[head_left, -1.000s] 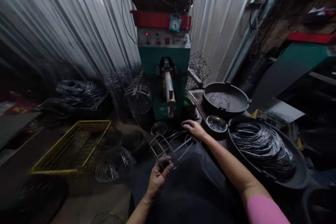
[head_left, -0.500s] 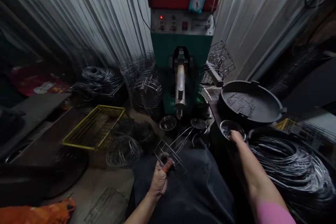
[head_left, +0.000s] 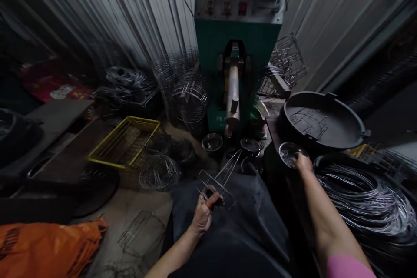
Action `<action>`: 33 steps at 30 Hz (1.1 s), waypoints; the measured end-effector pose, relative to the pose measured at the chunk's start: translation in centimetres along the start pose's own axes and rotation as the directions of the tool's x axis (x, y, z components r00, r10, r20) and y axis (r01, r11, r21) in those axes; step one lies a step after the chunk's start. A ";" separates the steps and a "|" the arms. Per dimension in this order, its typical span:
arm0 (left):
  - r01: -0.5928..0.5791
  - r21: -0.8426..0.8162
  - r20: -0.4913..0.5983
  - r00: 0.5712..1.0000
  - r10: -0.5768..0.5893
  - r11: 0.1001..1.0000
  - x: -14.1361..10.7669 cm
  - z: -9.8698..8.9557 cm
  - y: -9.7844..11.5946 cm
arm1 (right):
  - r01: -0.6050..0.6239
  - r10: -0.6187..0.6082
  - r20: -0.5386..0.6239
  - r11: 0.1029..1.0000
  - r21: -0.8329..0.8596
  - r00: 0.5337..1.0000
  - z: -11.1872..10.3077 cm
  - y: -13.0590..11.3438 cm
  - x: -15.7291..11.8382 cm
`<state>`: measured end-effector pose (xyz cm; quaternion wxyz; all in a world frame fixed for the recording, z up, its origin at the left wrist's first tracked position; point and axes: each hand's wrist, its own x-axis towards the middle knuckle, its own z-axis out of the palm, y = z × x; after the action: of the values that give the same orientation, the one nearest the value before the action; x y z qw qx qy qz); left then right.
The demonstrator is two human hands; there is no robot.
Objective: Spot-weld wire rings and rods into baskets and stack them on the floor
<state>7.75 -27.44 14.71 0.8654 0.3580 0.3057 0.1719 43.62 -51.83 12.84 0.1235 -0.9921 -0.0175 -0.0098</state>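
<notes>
My left hand [head_left: 203,213] is closed around a wire frame [head_left: 224,173], held above the dark cloth [head_left: 241,230] over my lap. Its thin bent rods point up and away from me. An orange wrap [head_left: 213,200] covers one of the fingers. On the right, my right hand [head_left: 303,164] dips into a metal bowl [head_left: 282,153] of small metal pieces. Those fingers are bent together, and whatever is between their tips is hidden. Ahead of me stands a green machine [head_left: 211,37] with a metal arm [head_left: 233,91] jutting toward me.
A wide black pan [head_left: 339,124] with wire pieces sits right, behind a large wire coil [head_left: 368,200]. Several small bowls, including a round bowl [head_left: 212,142], stand below the machine. Left are a yellow wire basket [head_left: 125,139], wire rings [head_left: 159,173] and an orange sack [head_left: 48,245].
The view has tilted down and turned slightly left, so the machine appears higher. My left hand still grips the wire frame, whose angle has changed slightly. My right hand stays at the bowl.
</notes>
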 end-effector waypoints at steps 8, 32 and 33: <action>-0.031 -0.025 0.053 0.998 0.032 0.999 -0.4 -0.2 0.0 | 0.299 -0.439 0.135 0.776 0.555 0.889 0.3 -6.5 -12.3; -0.040 0.024 0.126 0.991 0.037 0.999 -2.5 -1.3 -0.2 | -0.009 -0.472 0.216 0.404 0.915 0.855 -3.2 -15.7 -22.5; -0.041 0.027 0.122 0.992 0.037 0.999 -2.5 -1.3 -0.2 | -0.028 -0.479 0.219 0.374 0.927 0.850 -3.2 -16.3 -22.8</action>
<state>5.03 -28.19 14.87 0.8734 0.3865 0.2479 0.1621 20.20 -37.56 19.34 0.6299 -0.7217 -0.1886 0.2165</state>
